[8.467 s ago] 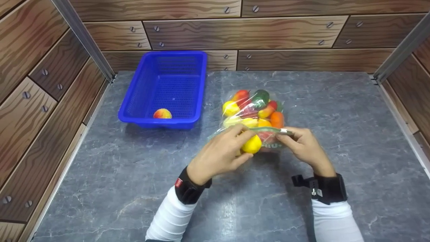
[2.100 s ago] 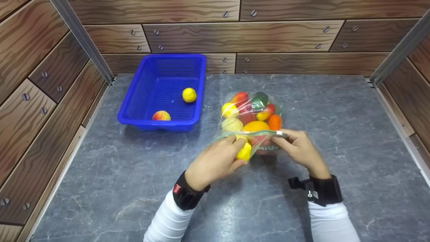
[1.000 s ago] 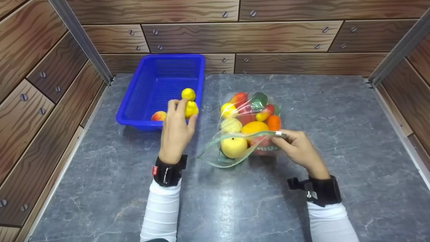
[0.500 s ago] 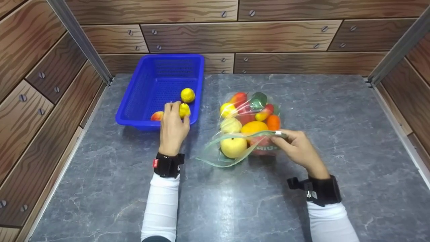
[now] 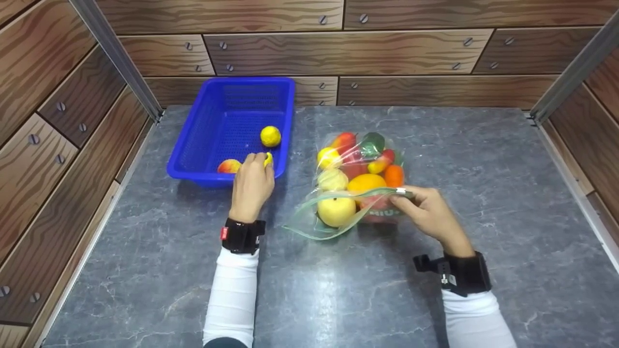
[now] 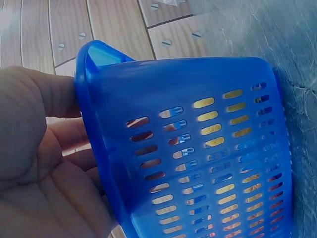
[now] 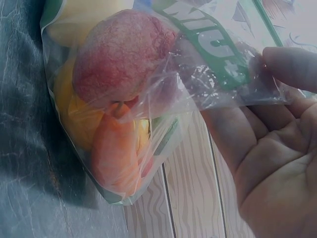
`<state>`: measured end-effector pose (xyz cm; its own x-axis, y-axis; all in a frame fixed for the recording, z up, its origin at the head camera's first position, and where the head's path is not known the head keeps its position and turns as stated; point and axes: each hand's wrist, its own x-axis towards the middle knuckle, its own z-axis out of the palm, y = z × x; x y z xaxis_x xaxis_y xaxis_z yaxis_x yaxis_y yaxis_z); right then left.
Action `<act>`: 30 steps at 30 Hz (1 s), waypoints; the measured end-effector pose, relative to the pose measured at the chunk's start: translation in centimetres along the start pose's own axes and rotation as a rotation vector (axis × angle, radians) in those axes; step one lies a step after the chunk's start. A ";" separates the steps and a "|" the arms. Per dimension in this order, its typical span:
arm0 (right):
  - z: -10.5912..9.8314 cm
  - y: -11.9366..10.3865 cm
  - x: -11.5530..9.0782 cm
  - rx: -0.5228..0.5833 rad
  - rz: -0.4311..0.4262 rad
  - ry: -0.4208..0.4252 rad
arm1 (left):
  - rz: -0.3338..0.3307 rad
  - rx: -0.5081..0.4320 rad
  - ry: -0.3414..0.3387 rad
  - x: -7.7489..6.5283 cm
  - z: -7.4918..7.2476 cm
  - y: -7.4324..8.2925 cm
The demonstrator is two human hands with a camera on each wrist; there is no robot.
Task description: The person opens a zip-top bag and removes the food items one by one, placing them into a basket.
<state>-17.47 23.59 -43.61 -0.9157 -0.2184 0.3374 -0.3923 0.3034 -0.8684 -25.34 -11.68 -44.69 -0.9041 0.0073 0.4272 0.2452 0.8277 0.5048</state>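
Observation:
My left hand (image 5: 252, 186) reaches over the near rim of the blue plastic basket (image 5: 175, 166), fingers curled down inside around a lemon (image 5: 269, 158), of which only a yellow sliver shows. In the left wrist view, yellow (image 6: 210, 128) shows through the basket's slots below the fingers. A peach (image 5: 228, 166) lies left of the hand, and a round yellow fruit (image 5: 271, 137) lies beyond it. My right hand (image 5: 433, 212) pinches the corner of a clear zip bag (image 5: 309, 227) by its slider. Its mouth gapes at the left, with a pale yellow apple (image 5: 336, 211) just inside.
Several more fruits and vegetables fill the bag, among them an orange mango (image 5: 366, 183), a green avocado (image 5: 373, 144) and an orange carrot-like piece (image 5: 394, 176). The grey marbled tabletop (image 5: 483, 154) is bounded by wood-print walls (image 5: 309, 50) behind and at both sides.
My left hand took the lemon from the bag, carried it left to the basket and has lowered it inside. Earlier, the round yellow fruit went into the basket too. The right hand stays at the bag's corner.

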 end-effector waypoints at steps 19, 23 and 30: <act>0.0 0.2 0.1 -0.005 -0.029 -0.002 | 0.545 -0.357 -0.203 -4.1 -6.1 9.0; 0.0 0.1 0.1 -0.010 -0.012 0.004 | 0.661 -0.347 -0.422 -5.1 -5.6 10.8; 0.0 0.0 0.0 -0.028 -0.014 -0.001 | 0.622 -0.003 -0.526 -6.1 -3.2 12.2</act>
<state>-17.50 23.59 -43.59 -0.9098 -0.2241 0.3492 -0.4077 0.3261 -0.8529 -15.72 -3.45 -38.75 -0.6483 0.7283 0.2222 0.7568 0.5842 0.2933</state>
